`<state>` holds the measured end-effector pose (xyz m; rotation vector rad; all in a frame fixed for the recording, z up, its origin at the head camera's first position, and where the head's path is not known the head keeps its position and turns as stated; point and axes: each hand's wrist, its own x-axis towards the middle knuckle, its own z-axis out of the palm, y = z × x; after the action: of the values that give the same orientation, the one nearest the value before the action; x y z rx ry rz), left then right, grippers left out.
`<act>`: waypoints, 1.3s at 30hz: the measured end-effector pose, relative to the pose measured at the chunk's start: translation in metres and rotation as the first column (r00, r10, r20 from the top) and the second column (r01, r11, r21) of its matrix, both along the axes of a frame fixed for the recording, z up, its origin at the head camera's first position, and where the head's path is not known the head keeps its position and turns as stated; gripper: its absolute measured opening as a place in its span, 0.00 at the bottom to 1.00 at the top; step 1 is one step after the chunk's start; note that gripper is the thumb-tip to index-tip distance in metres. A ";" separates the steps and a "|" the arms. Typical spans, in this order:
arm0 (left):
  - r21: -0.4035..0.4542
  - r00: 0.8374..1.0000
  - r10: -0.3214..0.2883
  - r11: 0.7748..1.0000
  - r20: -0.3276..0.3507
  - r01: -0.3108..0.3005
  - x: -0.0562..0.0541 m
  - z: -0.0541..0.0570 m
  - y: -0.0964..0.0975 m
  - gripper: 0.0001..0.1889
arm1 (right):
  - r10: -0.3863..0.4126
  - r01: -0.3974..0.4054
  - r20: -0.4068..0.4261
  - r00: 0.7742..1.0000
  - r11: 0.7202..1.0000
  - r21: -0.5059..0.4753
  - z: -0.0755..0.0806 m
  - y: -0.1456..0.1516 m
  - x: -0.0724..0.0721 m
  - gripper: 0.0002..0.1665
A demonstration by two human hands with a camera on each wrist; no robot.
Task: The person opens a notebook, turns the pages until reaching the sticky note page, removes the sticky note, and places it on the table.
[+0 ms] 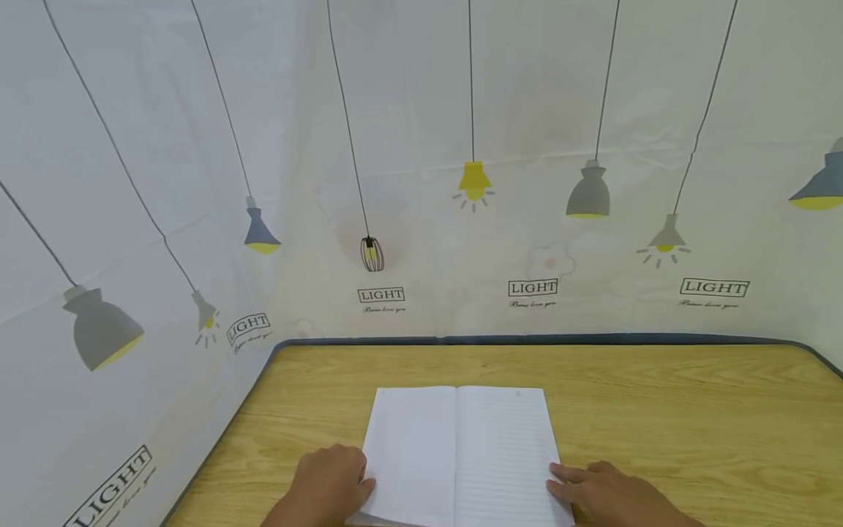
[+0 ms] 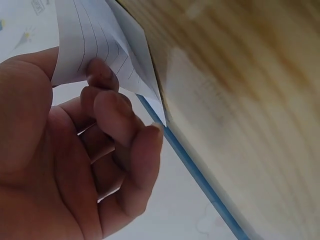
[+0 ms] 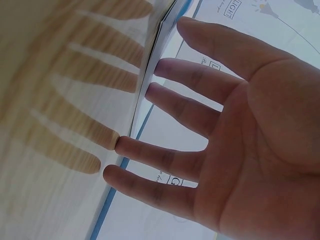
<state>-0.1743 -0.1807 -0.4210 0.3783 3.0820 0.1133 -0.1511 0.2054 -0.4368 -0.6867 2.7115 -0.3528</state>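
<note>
An open notebook (image 1: 421,454) lies on the wooden table, its left page plain-looking and its right page ruled. At its left edge, my left hand (image 1: 329,479) has its fingers curled. The left wrist view shows the left hand (image 2: 100,140) pinching a lined page (image 2: 92,35) between thumb and finger; the page bends there, and the thumb's tip is hidden behind it. My right hand (image 1: 606,492) rests at the notebook's right edge. In the right wrist view, the right hand (image 3: 215,125) has straight, spread fingers, some touching the edge of the notebook (image 3: 152,57).
The wood-grain table (image 1: 691,410) stretches to both sides and behind the notebook, with a dark blue edge (image 1: 527,339) at the back. A pale curtain-like sheet (image 1: 421,95) printed with hanging lamps and LIGHT lettering surrounds it.
</note>
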 end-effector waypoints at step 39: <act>-0.030 0.990 -0.090 0.996 -0.113 0.087 0.008 0.032 0.075 0.17 | -0.046 0.046 0.005 0.999 0.999 0.016 -0.007 -0.003 -0.001 0.29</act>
<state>-0.1660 -0.1052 -0.3890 0.5379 3.1685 0.0526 -0.1517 0.2023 -0.4433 -0.6188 2.7258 -0.3429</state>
